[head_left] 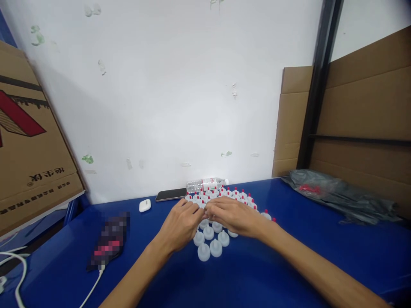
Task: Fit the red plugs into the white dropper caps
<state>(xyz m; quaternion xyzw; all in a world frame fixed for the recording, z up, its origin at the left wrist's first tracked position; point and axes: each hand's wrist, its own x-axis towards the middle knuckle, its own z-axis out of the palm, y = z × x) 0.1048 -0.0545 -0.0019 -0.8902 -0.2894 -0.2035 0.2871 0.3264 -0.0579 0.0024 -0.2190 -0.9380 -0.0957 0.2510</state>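
Head view: translucent white nozzle caps (215, 248) stood in a close cluster on the blue counter (257, 278), beneath and around the hands. Each was round with a short central spout; those in front were plain, whereas those behind bore red tips (236, 189). The left hand (182, 222) and right hand (233, 216) met above them, each grip narrow with curled fingers; its contents could not be told. The bottle (203, 185) carried a white-and-red label, unreadable; the carton (32, 162) bore a red-and-black graphic and indistinct Chinese characters.
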